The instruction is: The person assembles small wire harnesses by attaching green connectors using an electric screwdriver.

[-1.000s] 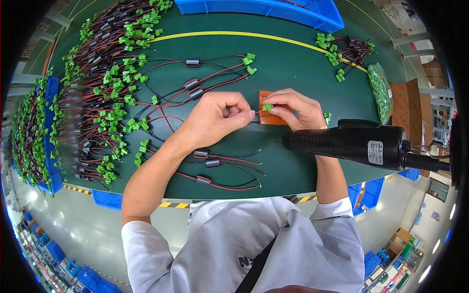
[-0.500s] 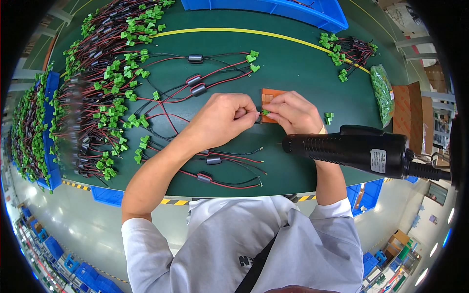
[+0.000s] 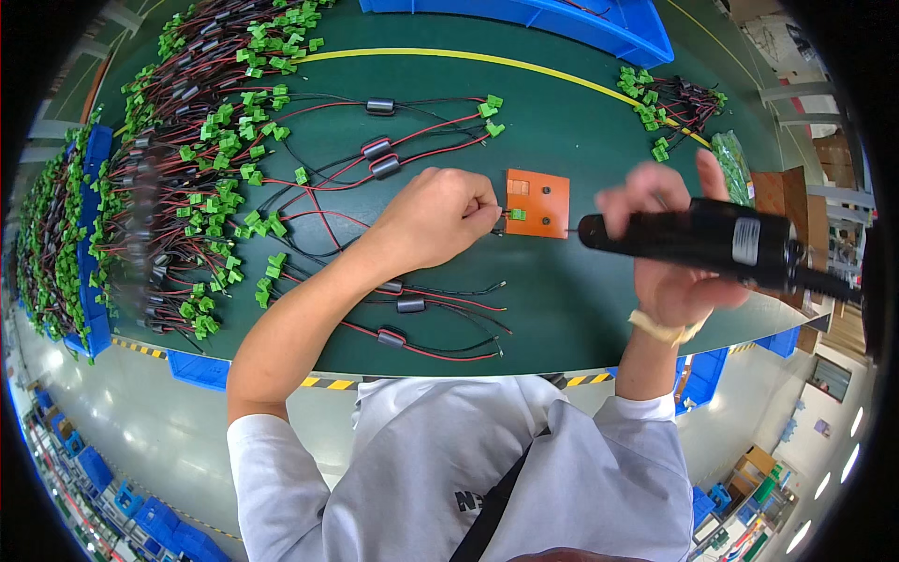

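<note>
My left hand [image 3: 448, 215] is closed in a pinch just left of a small orange fixture block [image 3: 552, 201], on thin wires that mostly hide behind its fingers. The wires run toward a green terminal connector [image 3: 518, 214] seated at the block's left edge. Around the body of a black electric screwdriver [image 3: 688, 242] goes my right hand [image 3: 672, 286], its fingers on the far side and its palm below. Motion blurs those fingers somewhat. The screwdriver lies nearly level, its tip pointing left at the block.
Finished-looking red and black cables with green connectors [image 3: 215, 140] pile up at the left. Several cables with dark cylinders [image 3: 377, 149] lie mid-table. A blue bin [image 3: 524, 19] stands at the back; a smaller cable bunch [image 3: 688, 98] and a bag of green parts [image 3: 733, 164] are at the right.
My right hand has left the connector and moved right onto the screwdriver, which has shifted right and away from me. The green connector now shows on the block. My left hand stays beside it.
</note>
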Available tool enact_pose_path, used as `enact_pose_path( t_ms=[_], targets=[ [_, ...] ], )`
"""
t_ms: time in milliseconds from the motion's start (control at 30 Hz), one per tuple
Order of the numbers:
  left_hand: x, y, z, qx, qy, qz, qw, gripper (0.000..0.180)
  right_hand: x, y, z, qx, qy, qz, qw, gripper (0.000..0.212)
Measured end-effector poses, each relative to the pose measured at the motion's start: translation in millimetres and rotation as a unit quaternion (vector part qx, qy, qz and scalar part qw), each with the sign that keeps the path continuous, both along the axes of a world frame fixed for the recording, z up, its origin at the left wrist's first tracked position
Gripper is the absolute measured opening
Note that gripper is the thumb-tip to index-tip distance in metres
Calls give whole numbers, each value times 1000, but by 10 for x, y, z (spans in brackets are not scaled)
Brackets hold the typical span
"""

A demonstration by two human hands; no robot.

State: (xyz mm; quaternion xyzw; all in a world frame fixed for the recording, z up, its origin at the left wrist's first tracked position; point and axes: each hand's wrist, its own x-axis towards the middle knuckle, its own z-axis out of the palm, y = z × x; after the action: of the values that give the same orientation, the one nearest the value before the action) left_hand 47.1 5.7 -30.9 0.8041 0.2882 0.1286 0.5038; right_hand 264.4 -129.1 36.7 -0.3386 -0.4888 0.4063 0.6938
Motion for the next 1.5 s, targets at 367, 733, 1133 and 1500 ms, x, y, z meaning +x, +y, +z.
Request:
enact_pose_path(
  t_ms=[367, 733, 1133, 1500],
  targets=[
    [-19, 14, 9, -16, 22, 4, 1000, 14, -366, 350, 17, 72, 4, -67, 995, 42],
    [-17, -3, -23, 3, 6, 7, 1000, 16, -448, 505, -125, 47, 7, -78, 996, 32],
    [-20, 18, 37, -13, 36, 7, 999, 16, -523, 501, -83, 7, -71, -60, 996, 19],
    [-8, 7, 16, 9, 26, 6, 1000, 15, -451, 474, -118, 54, -54, -51, 996, 30]
  ],
)
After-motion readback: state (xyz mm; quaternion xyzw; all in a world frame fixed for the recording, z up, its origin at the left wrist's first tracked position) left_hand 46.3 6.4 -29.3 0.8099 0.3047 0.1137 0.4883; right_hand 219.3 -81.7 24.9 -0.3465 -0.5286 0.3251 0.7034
